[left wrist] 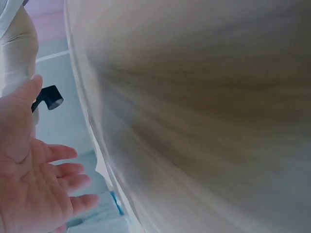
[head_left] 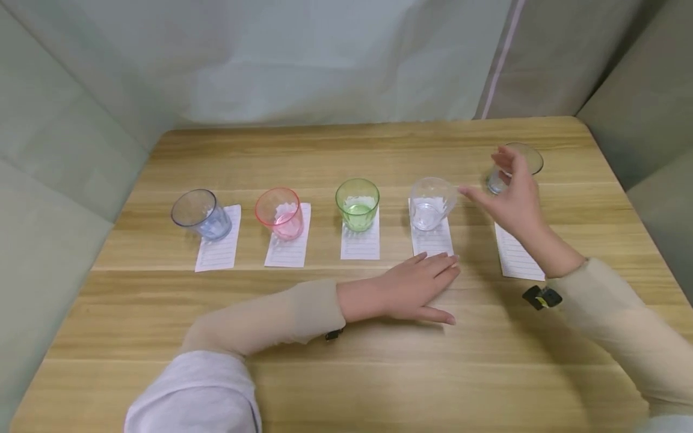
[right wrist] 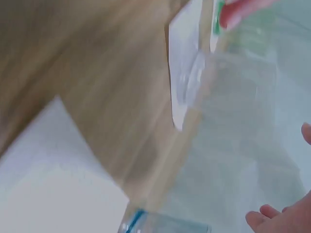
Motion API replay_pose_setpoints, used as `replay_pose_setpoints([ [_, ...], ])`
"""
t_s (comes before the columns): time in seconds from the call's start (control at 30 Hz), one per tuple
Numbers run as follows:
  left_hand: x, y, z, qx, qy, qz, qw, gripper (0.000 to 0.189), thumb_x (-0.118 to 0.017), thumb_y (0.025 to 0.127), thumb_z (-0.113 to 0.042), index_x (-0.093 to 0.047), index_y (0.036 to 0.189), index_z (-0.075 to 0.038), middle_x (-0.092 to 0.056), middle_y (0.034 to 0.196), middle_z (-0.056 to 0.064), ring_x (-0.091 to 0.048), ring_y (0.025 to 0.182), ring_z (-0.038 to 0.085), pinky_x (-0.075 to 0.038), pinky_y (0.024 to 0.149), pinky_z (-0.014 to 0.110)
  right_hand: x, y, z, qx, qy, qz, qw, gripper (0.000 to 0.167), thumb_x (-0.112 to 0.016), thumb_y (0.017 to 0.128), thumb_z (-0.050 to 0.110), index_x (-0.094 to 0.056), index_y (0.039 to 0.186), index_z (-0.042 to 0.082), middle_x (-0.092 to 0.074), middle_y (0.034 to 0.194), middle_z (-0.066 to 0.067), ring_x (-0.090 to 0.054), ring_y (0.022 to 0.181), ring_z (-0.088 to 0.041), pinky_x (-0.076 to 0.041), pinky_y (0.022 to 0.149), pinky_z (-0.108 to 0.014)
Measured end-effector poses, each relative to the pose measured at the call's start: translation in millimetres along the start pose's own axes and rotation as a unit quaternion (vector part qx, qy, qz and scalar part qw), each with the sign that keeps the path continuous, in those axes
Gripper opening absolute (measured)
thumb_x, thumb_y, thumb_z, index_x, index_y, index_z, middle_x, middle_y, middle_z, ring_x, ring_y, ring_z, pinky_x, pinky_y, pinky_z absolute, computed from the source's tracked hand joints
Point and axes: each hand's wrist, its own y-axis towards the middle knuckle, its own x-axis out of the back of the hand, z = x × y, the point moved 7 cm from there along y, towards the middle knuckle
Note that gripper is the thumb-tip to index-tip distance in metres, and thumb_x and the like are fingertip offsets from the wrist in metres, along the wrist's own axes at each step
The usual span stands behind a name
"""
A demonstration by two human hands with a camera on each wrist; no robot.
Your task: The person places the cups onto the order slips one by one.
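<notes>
In the head view my right hand (head_left: 517, 201) is raised with thumb and fingers spread wide. Its thumb tip is close to the rim of a clear glass (head_left: 428, 216), which stands on a lined paper slip (head_left: 433, 243). Behind its fingers stands a grey-tinted glass (head_left: 533, 159), partly hidden by the hand. The right wrist view shows the clear glass (right wrist: 238, 82) between the thumb and the other fingers, with a gap to them. My left hand (head_left: 414, 288) is palm down with fingers extended, fingertips at the lower end of the clear glass's slip. Nothing is in it.
To the left stand a green glass (head_left: 358, 210), a pink glass (head_left: 281, 216) and a blue-grey glass (head_left: 208, 219), each on a lined slip. Another slip (head_left: 520, 255) lies below the grey-tinted glass. Pale curtains (head_left: 325, 66) surround the wooden table (head_left: 303, 150).
</notes>
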Motion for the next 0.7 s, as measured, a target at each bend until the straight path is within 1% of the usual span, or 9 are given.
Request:
replay_pose_setpoints([
  [0.13,-0.1,13.0,-7.5,-0.023,-0.007,-0.003,0.9997,0.081,-0.044,0.092,-0.063,-0.029,0.149,-0.007,-0.024,0.156,0.009,-0.021,0.145,0.022,-0.023,0.118,0.041,17,5.6,-6,-0.001,-0.02,-0.032,0.9993,0.08,-0.078,0.077,0.01,-0.032,0.14,-0.003,-0.042,0.14,-0.021,-0.039,0.133,-0.031,-0.034,0.112,-0.038],
  [0.27,-4.3,25.8,-16.6,-0.041,-0.005,0.005,0.9991,0.08,-0.043,0.092,-0.063,-0.03,0.148,-0.008,-0.025,0.156,0.008,-0.021,0.145,0.019,-0.02,0.119,0.033,31,6.4,-19,-0.035,-0.021,-0.047,0.998,0.08,-0.077,0.079,0.015,-0.03,0.143,0.002,-0.038,0.145,-0.016,-0.035,0.136,-0.026,-0.029,0.114,-0.029],
  [0.4,-7.9,37.8,-25.8,-0.058,0.017,0.016,0.9981,0.082,-0.04,0.092,-0.065,-0.029,0.149,-0.008,-0.023,0.157,0.008,-0.02,0.145,0.019,-0.017,0.119,0.028,40,6.1,-35,-0.07,-0.026,-0.053,0.9958,0.085,-0.076,0.08,0.02,-0.025,0.147,0.007,-0.033,0.15,-0.013,-0.03,0.139,-0.023,-0.026,0.115,-0.026],
  [0.57,-7.4,50.4,-31.1,-0.052,0.041,0.028,0.9974,0.085,-0.037,0.091,-0.068,-0.023,0.151,-0.009,-0.018,0.159,0.006,-0.018,0.146,0.019,-0.016,0.119,0.028,46,10.1,-53,-0.097,-0.029,-0.055,0.9934,0.09,-0.074,0.082,0.025,-0.017,0.149,0.01,-0.024,0.153,-0.013,-0.023,0.142,-0.022,-0.021,0.117,-0.027],
  [0.7,-9.2,58.4,-34.5,-0.039,0.047,0.049,0.9969,0.088,-0.036,0.09,-0.069,-0.016,0.153,-0.01,-0.012,0.16,0.003,-0.012,0.147,0.017,-0.014,0.12,0.029,46,13.8,-64,-0.112,-0.038,-0.039,0.9922,0.092,-0.073,0.082,0.027,-0.013,0.15,0.009,-0.019,0.155,-0.015,-0.019,0.144,-0.025,-0.019,0.119,-0.033],
])
